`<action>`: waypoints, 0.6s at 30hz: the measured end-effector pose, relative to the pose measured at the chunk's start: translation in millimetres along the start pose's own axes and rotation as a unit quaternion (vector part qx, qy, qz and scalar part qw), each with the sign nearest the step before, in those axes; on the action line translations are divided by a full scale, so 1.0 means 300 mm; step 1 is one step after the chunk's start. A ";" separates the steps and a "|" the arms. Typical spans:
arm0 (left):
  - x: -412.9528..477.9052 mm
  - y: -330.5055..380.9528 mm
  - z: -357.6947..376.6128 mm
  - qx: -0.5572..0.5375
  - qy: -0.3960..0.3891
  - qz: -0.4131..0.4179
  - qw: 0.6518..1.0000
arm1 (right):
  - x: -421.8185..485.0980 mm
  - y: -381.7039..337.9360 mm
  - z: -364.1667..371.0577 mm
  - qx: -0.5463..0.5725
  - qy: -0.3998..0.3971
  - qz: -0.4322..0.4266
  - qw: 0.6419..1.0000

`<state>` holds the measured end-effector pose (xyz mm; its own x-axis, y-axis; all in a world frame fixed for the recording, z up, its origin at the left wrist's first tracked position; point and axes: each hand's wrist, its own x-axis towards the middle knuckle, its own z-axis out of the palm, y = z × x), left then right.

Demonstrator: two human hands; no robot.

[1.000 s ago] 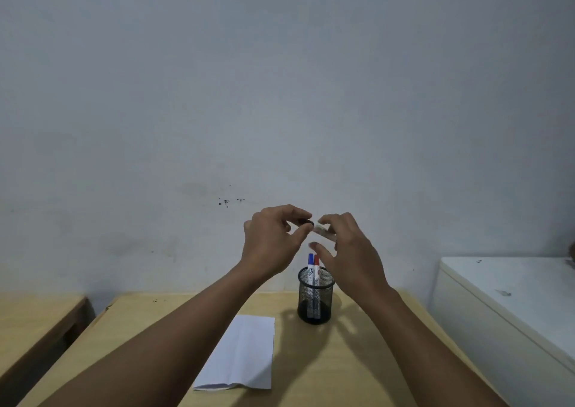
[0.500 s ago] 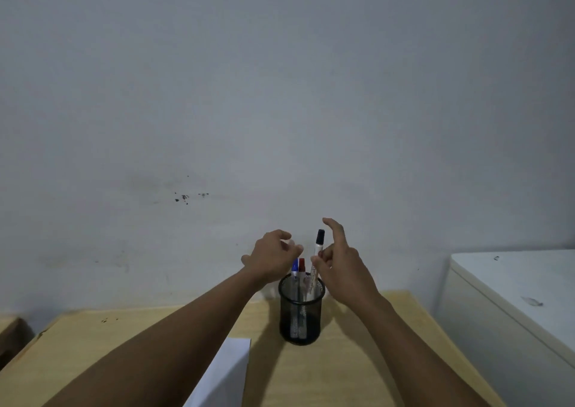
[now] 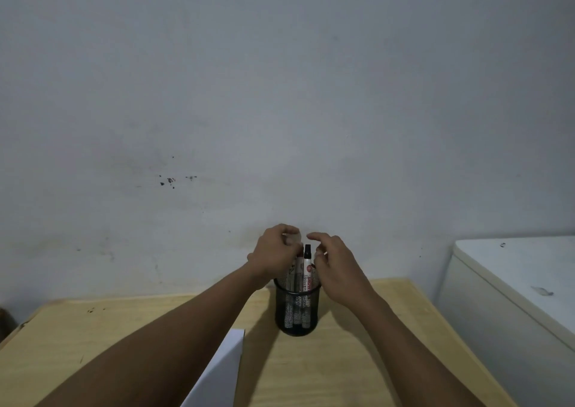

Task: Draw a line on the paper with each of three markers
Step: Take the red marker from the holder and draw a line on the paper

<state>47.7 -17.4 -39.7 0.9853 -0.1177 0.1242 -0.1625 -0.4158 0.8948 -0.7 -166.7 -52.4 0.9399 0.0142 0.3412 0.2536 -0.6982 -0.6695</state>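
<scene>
Both hands sit over the mesh pen cup (image 3: 297, 310), lower centre of frame. Left hand (image 3: 275, 252) has its fingers curled down among the marker tops, seemingly at the red-capped marker (image 3: 299, 266); can't tell whether it actually grips one, the knuckles hide the contact. Right hand (image 3: 337, 266) hovers just right of the black-capped marker (image 3: 307, 265), fingers loosely spread, holding nothing, not touching it as far as I can see. Hands are close but apart, a small gap between fingertips. Markers stand upright in the cup, caps up, so a top pinch is the natural grab. Paper (image 3: 219, 372) lies flat on the wooden desk (image 3: 357, 360), bottom centre, near the cup's left, partly under the left forearm, so it's handy for drawing. No lines visible on the part of the sheet in view.
</scene>
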 end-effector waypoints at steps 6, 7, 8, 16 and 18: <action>-0.068 0.166 -0.082 -0.017 0.083 0.108 0.991 | -0.025 -0.094 -0.067 0.023 0.094 -0.019 0.995; -0.083 0.204 -0.108 -0.025 0.097 0.124 0.987 | -0.027 -0.121 -0.080 0.019 0.087 -0.026 0.996; -0.101 0.240 -0.138 -0.035 0.110 0.136 0.984 | -0.029 -0.153 -0.091 0.018 0.070 -0.030 0.997; -0.320 0.387 -0.418 -0.193 0.182 0.130 0.955 | -0.106 -0.424 -0.163 0.301 0.037 0.004 0.953; -0.391 0.368 -0.474 -0.214 0.195 0.105 0.951 | -0.141 -0.489 -0.167 0.477 0.051 0.032 0.877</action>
<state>-78.2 78.9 105.5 0.8919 0.2210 0.3945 -0.4035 -0.0050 0.9150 -89.1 -100.6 64.4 0.9462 -0.1008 0.3075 0.3227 0.2218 -0.9202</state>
